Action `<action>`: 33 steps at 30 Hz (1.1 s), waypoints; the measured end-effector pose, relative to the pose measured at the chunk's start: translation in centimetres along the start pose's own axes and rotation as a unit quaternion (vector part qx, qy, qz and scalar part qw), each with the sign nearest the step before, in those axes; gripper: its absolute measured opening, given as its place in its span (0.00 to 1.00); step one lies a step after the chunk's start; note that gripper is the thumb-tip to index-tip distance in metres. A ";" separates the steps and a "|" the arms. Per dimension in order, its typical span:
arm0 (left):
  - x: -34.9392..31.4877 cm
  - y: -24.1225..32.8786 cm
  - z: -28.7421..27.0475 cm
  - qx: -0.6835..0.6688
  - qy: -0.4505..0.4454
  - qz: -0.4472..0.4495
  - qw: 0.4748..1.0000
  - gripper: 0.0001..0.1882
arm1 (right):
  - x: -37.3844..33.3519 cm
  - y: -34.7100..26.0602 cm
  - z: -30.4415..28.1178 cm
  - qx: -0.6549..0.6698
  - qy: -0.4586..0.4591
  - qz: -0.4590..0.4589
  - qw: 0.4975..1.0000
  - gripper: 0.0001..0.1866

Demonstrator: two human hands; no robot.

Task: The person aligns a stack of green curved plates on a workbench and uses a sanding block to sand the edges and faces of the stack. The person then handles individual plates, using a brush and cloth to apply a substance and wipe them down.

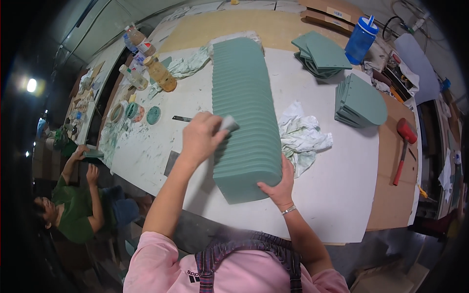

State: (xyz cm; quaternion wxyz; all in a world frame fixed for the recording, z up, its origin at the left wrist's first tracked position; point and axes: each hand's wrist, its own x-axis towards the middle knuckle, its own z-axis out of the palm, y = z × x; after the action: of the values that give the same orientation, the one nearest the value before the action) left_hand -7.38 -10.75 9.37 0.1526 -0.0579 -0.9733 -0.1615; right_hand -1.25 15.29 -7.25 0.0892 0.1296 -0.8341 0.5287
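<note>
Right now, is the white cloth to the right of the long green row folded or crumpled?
Crumpled: the white cloth lies in a loose, uneven heap of creases beside the green row.

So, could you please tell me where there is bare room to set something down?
The widest bare patch of the white tabletop lies right of the crumpled cloth, below the rounded panels and left of the brown board. A narrower strip runs between the long green stack and the upper panels. Upper left is crowded with bottles.

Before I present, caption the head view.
Left hand with grey block at aligned green plates, right hand touching them.
</note>
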 end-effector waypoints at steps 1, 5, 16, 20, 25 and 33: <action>0.0 1.4 -0.3 0.004 -0.006 0.020 1.000 0.14 | 0.0 0.2 -0.1 0.000 0.003 -0.002 1.000 0.65; -1.2 -0.6 -1.4 -0.039 0.027 -0.046 0.998 0.16 | -0.3 0.3 0.0 0.014 0.007 0.010 1.000 0.64; 0.4 1.7 0.0 -0.016 -0.036 0.025 0.999 0.15 | 0.2 -0.4 -1.3 0.019 -0.034 0.041 0.998 0.64; -1.9 -0.1 -0.2 -0.054 -0.046 -0.025 0.997 0.16 | 1.1 -4.4 -3.3 -0.092 -0.044 0.015 0.995 0.66; 1.5 3.9 2.2 -0.059 -0.022 0.087 0.994 0.15 | 5.0 -4.3 -2.9 -0.037 -0.081 0.009 0.996 0.70; 0.5 1.9 0.9 -0.024 -0.027 0.065 0.997 0.15 | 6.3 -2.9 -2.0 0.081 -0.165 0.053 0.982 0.73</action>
State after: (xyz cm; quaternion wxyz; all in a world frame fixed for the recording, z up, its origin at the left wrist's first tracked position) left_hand -7.75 -8.65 9.30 0.1351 -0.1292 -0.9671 -0.1726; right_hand -6.26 15.15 -2.09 -0.0884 0.1772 -0.7973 0.5702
